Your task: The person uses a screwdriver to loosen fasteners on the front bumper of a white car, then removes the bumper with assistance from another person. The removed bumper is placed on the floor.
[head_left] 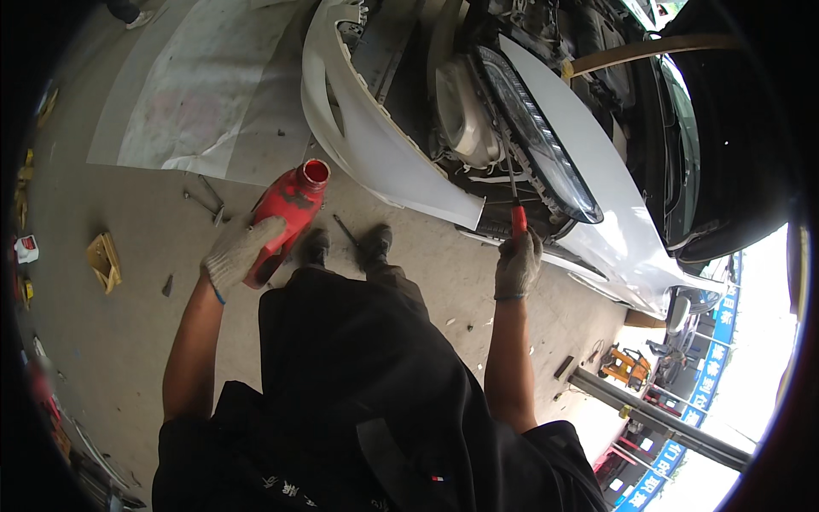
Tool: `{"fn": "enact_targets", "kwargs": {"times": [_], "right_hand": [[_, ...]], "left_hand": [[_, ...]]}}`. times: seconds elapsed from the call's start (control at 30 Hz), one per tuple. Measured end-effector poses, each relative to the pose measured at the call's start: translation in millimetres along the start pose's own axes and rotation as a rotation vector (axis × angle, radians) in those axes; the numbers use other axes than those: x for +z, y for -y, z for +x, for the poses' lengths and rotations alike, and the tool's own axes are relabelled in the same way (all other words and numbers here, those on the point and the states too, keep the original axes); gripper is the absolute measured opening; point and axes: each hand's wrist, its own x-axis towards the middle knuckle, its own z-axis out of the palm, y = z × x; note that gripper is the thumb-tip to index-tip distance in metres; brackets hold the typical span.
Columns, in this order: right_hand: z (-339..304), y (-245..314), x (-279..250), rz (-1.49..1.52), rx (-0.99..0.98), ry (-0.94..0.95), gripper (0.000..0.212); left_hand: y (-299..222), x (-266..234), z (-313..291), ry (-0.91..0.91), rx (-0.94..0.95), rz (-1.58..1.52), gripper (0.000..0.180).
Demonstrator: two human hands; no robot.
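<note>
My left hand (pixel 243 254), in a grey work glove, is closed round a red plastic bottle (pixel 294 205). The bottle has no cap on, and dark grime marks its side. My gloved right hand (pixel 518 266) grips the red handle of a screwdriver (pixel 518 220). Its long thin shaft points up between the car's headlight (pixel 539 132) and the parts behind the front end. A white bumper cover (pixel 401 162) stands detached from the white car, to the left of the headlight.
A pale sheet (pixel 192 85) lies on the floor at the far left. A metal tool (pixel 206 200) and a small cardboard box (pixel 104 262) are on the concrete. The car's hood (pixel 725 128) is raised at the right. A grey post (pixel 657 418) crosses the lower right.
</note>
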Motion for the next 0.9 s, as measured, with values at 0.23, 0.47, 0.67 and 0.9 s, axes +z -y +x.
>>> {"fn": "enact_targets", "kwargs": {"times": [0.23, 0.47, 0.67, 0.9], "right_hand": [[8, 1, 47, 0.032, -0.008, 0.018, 0.03], [37, -11, 73, 0.061, -0.004, 0.03, 0.028], [44, -33, 76, 0.077, -0.038, -0.033, 0.031], [31, -42, 81, -0.002, -0.079, -0.036, 0.035]], "left_hand": [[-18, 1, -10, 0.039, -0.04, 0.029, 0.052], [1, -4, -9, 0.023, -0.05, -0.039, 0.057], [-3, -11, -12, 0.024, -0.059, 0.067, 0.057], [-3, -13, -17, -0.028, -0.118, 0.055, 0.062]]}}
